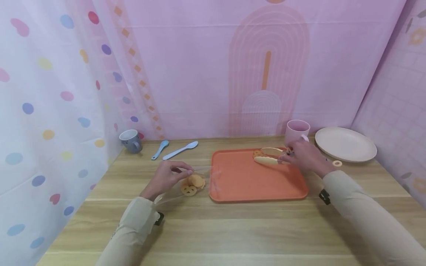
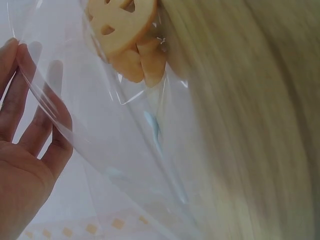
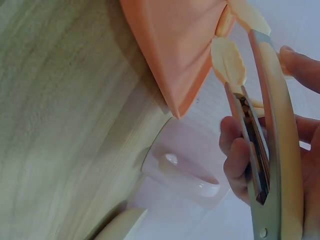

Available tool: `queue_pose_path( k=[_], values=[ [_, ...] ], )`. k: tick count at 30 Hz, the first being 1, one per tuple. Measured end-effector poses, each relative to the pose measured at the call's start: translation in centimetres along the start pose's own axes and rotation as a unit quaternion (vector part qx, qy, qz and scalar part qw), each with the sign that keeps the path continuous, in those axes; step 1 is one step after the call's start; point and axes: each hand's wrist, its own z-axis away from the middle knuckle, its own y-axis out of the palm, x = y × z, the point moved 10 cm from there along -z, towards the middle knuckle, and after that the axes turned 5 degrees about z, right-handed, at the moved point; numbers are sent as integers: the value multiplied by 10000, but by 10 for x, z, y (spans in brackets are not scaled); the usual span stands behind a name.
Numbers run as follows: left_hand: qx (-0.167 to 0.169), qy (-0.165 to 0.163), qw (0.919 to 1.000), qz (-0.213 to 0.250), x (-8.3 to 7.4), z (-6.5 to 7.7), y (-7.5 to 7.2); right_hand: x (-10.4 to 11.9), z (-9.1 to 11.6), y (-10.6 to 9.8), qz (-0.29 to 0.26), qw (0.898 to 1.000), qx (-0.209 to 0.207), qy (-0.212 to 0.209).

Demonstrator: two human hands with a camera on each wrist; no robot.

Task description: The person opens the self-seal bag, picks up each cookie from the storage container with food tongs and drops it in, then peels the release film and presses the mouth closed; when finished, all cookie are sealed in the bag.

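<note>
My left hand (image 1: 168, 176) pinches the edge of a clear plastic bag (image 2: 115, 135) between thumb and fingertips. Inside the bag are several pretzel-shaped and round biscuits (image 1: 189, 190), left of an orange tray (image 1: 253, 184). My right hand (image 1: 304, 157) grips a pair of cream tongs (image 3: 286, 145) with thumb on one arm and fingers round the other. The tong tips (image 1: 265, 160) are spread apart over the tray's far right part. Close by the tips, near the tray's far rim, lies a brown biscuit (image 1: 257, 153).
A pink mug (image 1: 297, 129) stands behind the tray, with a cream plate (image 1: 346, 144) to its right. A ring biscuit (image 1: 337, 163) lies before the plate. At the back left are a blue-grey mug (image 1: 131, 140), a blue spoon (image 1: 160, 149) and a paler spoon (image 1: 181, 150).
</note>
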Motion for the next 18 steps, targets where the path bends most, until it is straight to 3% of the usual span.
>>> queue_pose_path(
  k=[4, 8, 13, 18],
  values=[
    [-13, 70, 10000, -2, -1, -1, -1, 4, 0, 0, 95, 9997, -197, -81],
    [-27, 152, 9999, 43, -1, -2, -1, 11, 5, -2, -206, 9991, -367, -90],
    [29, 125, 9999, 113, 0, -2, 2, 37, 12, -6, -569, 9959, -559, -436],
    [3, 100, 9998, 143, 1, -1, 2, 60, 14, -10, -427, 9948, -566, -727]
  ],
)
